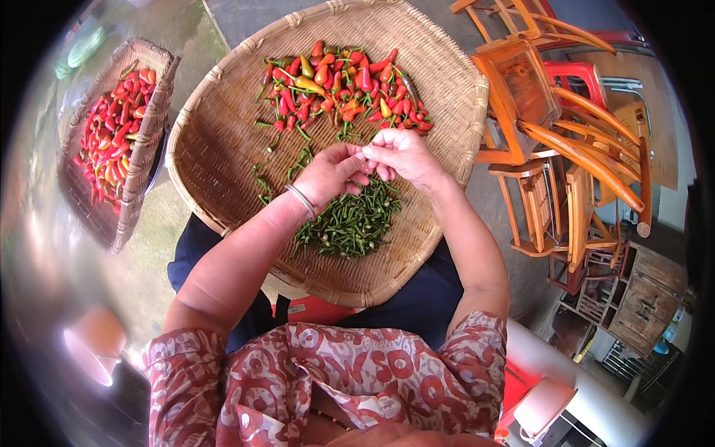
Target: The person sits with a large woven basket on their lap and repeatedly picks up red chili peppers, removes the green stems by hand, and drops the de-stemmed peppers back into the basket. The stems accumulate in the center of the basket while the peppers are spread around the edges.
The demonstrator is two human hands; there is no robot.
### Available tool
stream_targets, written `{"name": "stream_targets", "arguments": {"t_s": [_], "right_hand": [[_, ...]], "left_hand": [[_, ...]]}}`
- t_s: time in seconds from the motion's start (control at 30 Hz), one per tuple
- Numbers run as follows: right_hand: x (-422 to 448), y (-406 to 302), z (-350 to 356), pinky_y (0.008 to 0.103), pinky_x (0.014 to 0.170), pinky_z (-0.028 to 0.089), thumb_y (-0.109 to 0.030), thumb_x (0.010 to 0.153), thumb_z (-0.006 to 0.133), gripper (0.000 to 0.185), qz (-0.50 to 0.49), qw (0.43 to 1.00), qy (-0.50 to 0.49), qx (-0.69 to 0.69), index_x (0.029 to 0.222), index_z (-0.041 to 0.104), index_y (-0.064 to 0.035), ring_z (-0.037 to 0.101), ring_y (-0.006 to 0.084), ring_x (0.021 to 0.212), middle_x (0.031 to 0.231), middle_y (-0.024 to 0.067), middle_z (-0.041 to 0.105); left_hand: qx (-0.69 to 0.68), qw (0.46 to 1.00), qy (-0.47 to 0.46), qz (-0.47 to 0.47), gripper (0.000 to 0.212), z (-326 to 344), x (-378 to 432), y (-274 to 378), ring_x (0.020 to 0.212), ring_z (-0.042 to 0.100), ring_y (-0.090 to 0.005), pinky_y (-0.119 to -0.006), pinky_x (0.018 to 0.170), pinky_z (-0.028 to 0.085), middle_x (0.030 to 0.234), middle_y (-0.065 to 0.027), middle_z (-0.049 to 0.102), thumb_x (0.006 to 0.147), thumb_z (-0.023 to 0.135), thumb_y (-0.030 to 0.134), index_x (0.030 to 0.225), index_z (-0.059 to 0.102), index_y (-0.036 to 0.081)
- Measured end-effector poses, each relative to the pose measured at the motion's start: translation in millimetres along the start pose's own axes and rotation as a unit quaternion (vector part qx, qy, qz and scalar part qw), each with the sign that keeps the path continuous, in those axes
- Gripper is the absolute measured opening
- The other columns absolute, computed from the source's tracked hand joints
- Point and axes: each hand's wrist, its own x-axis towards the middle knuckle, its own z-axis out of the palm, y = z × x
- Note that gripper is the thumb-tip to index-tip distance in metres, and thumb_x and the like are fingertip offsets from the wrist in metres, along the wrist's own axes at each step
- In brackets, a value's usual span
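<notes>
A large round woven bamboo basket (223, 128) rests over my lap. My left hand (334, 174) and my right hand (399, 155) meet above its middle, thumbs and fingertips together; whether something small is pinched between them cannot be made out. Beyond the hands lies a pile of red, orange and yellow chili peppers (341, 89), some with green stems on. Below the hands, nearer to me, is a heap of green pepper stems (352, 226). A few loose stems (301, 159) are scattered to the left of my hands.
On the left stands a second woven basket (125, 209) holding red peppers (114, 139). Green gourds (86, 47) lie on the floor at the upper left. Wooden chairs (514, 112) crowd the right side, near an old wooden cabinet (648, 288). A pinkish bucket (544, 408) stands at the lower right.
</notes>
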Motion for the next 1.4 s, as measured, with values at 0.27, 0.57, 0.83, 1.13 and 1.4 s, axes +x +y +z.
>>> {"name": "stream_targets", "arguments": {"t_s": [0.27,0.57,0.83,1.13,1.4], "right_hand": [[-9,26,-61,0.0282,0.061,0.051,-0.007,0.082,0.068,0.010,-0.114,0.869,0.071,-0.476,0.089,0.064,-0.0014,0.061,0.0128,0.063,0.073,0.0025,0.064],[11,35,-39,0.0449,0.078,0.048,-0.006,0.078,0.065,0.025,-0.078,0.782,0.119,-0.607,0.100,0.054,-0.0024,0.058,0.0366,0.094,0.099,0.0163,0.057],[21,48,-48,0.0347,0.066,0.051,-0.011,0.084,0.065,0.019,-0.066,0.886,0.043,-0.456,0.096,0.056,-0.0001,0.063,0.0230,0.079,0.085,0.0112,0.062],[15,37,-21,0.0451,0.070,0.050,-0.008,0.078,0.063,0.007,-0.046,0.761,0.009,-0.647,0.083,0.061,-0.0030,0.062,0.0367,0.082,0.082,0.0180,0.061],[16,11,-23,0.0218,0.053,0.044,-0.014,0.089,0.063,0.012,-0.047,0.987,0.023,-0.151,0.084,0.059,-0.0040,0.053,0.0040,0.062,0.072,-0.0045,0.057]], "left_hand": [[0.080,0.988,0.129,-0.034,0.010,-12,8,2,0.066,0.057,-0.0082,-0.022,0.060,0.047,0.077,0.0009,0.062,0.091,0.059,0.019,0.096,0.060,0.010],[0.078,0.992,0.087,-0.040,0.012,-11,13,-9,0.062,0.057,-0.0084,-0.023,0.054,0.046,0.075,-0.0009,0.063,0.089,0.061,0.018,0.090,0.059,0.007],[-0.015,0.991,0.088,-0.100,0.020,-8,6,-1,0.065,0.058,-0.0102,-0.026,0.057,0.047,0.078,-0.0001,0.063,0.092,0.056,0.028,0.092,0.058,0.009],[-0.109,0.984,0.019,-0.140,0.023,-16,9,3,0.049,0.040,-0.0096,-0.023,0.041,0.028,0.066,0.0024,0.050,0.095,0.050,0.028,0.088,0.057,0.008],[0.101,0.990,0.082,-0.049,0.024,-4,6,1,0.064,0.054,-0.0075,-0.021,0.049,0.042,0.080,-0.0004,0.060,0.092,0.059,0.034,0.095,0.058,0.009]]}}
